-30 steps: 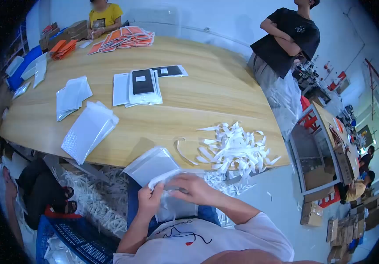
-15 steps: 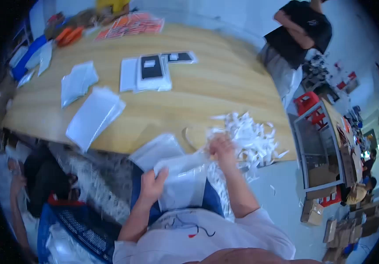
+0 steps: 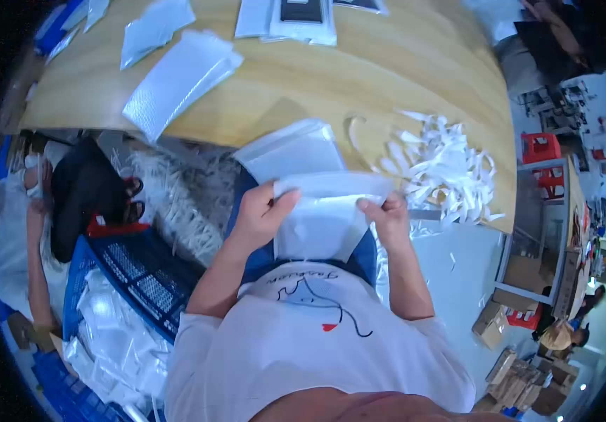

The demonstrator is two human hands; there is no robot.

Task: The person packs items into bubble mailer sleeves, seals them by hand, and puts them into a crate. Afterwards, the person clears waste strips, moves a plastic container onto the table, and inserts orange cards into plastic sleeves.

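Note:
A translucent white plastic bag (image 3: 322,228) is stretched between my two hands above my lap, its upper edge slightly blurred. My left hand (image 3: 264,214) pinches its upper left corner. At the upper right corner, my right hand (image 3: 389,219) grips it with thumb and fingers. Just beyond, a few similar plastic bags (image 3: 296,151) lie over the table's front edge. A heap of curled white strips (image 3: 450,169) lies on the table beyond my right hand.
More flat bags (image 3: 180,84) lie on the wooden table (image 3: 415,70). At my left stands a blue crate (image 3: 144,281) filled with plastic packets (image 3: 116,330). A person's arm (image 3: 37,260) shows farther left. White strips litter the floor (image 3: 176,204). Cartons (image 3: 491,325) stand at right.
My right hand has come back from the strip pile and now grips the bag's right corner. The left hand still holds the left side. The view has tilted down.

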